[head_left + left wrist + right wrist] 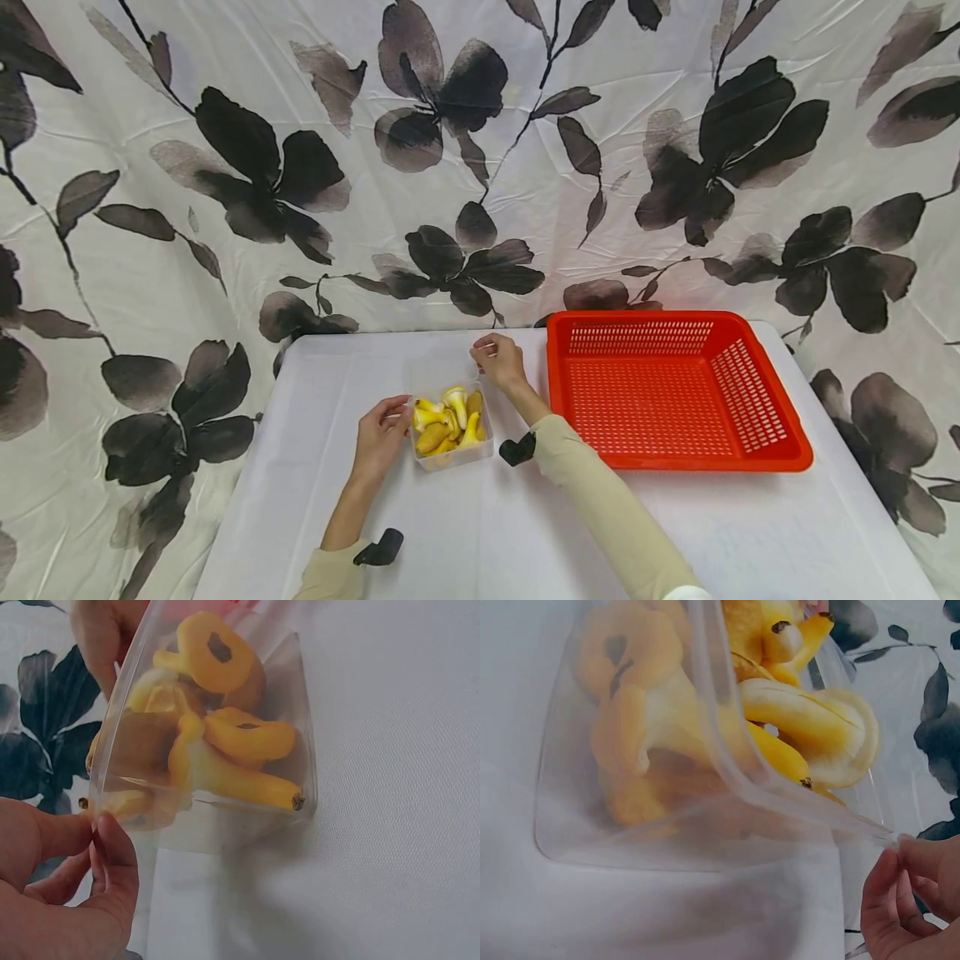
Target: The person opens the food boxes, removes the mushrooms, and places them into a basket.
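A small clear plastic box (453,457), filled with yellow mushrooms (450,417), sits on the white table. In the right wrist view the mushrooms (810,735) show pale stems and dark-tipped ends. My left hand (381,433) is at the box's left side; thumb and fingers pinch its rim in the left wrist view, where the box (307,750) stands close by. My right hand (501,362) reaches to the far right corner. There its thumb and fingertips (889,862) pinch the edge of the clear plastic.
A large red plastic basket (678,462) with slotted walls stands right of the box, beside my right forearm. White table (322,375) surface surrounds the box. Behind the table hangs a white cloth (540,192) printed with dark flowers.
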Tool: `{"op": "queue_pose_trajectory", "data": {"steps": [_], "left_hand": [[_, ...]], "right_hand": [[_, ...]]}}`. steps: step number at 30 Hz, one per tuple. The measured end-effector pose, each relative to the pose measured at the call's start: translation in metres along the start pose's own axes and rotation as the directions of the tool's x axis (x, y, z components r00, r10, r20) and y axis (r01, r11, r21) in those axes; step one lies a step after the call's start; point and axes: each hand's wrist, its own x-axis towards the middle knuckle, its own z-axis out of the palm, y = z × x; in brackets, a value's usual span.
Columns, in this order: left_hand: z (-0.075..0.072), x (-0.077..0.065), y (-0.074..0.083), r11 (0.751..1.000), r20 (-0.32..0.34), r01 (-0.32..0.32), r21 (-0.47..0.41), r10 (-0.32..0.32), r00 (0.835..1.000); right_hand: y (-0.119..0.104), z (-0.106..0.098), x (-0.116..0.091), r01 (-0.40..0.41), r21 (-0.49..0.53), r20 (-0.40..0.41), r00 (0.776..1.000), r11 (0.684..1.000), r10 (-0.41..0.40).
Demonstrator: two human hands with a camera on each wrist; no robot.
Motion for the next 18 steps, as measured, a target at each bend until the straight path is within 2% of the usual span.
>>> {"op": "queue_pose_trajectory", "data": {"steps": [7,18], "left_hand": [[0.001,-0.001,0.0,1.0,-0.001,-0.009,0.002,0.009,1.0],[0.0,0.0,-0.001,1.0,-0.013,0.012,0.025,-0.012,1.0]], "right_hand": [[0.0,-0.003,-0.006,0.008,0.032,-0.009,1.0,0.999,-0.007],[-0.007,-0.01,-0.02,0.087,-0.051,0.032,0.996,0.995,-0.085]]}}
